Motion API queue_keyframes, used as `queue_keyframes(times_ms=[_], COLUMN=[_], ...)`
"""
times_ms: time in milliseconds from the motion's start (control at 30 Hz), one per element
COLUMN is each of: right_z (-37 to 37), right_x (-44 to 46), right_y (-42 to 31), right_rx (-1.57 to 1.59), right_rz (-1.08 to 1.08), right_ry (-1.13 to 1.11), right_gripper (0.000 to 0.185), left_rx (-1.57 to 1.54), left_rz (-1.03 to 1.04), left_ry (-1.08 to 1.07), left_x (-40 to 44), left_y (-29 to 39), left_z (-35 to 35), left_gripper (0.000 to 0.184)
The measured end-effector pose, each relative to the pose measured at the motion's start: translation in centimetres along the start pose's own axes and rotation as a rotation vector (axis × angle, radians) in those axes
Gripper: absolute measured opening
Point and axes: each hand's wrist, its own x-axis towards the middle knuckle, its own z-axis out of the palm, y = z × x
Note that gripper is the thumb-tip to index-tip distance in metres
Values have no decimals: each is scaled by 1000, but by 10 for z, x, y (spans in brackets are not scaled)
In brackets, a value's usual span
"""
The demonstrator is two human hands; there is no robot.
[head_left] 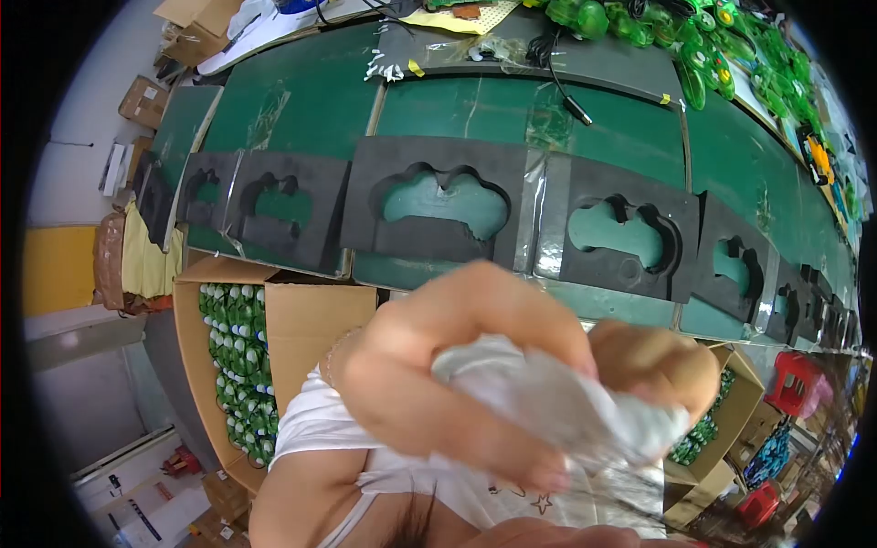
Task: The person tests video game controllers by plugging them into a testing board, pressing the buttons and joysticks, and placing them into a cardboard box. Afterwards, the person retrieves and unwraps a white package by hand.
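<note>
Close to the camera, in front of the chest, my left hand has its fingers wrapped round a crumpled whitish cloth. My right hand is closed at the other side of the same cloth, its fingers curled and blurred. Both hands are above the near edge of the green bench. Beyond them lies a black foam block with a controller-shaped cutout, and another foam block is to its right.
More foam blocks line the bench on both sides. Green translucent controllers lie at the back right, near a black cable plug. An open carton holding green items stands below left, another carton below right. A red stool is farther right.
</note>
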Motion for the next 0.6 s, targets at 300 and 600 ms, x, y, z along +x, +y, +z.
queue_keyframes(times_ms=[300,600], right_z=[7,5], right_x=[20,16], right_y=[3,23], right_rx=[685,645], right_rz=[280,428], right_ry=[-348,-624], right_gripper=[25,55], left_rx=[-694,-741], left_rz=[114,117], left_ry=[-321,-180], left_x=[7,-19], left_y=[-9,8], left_z=[-23,-51], left_gripper=[20,7])
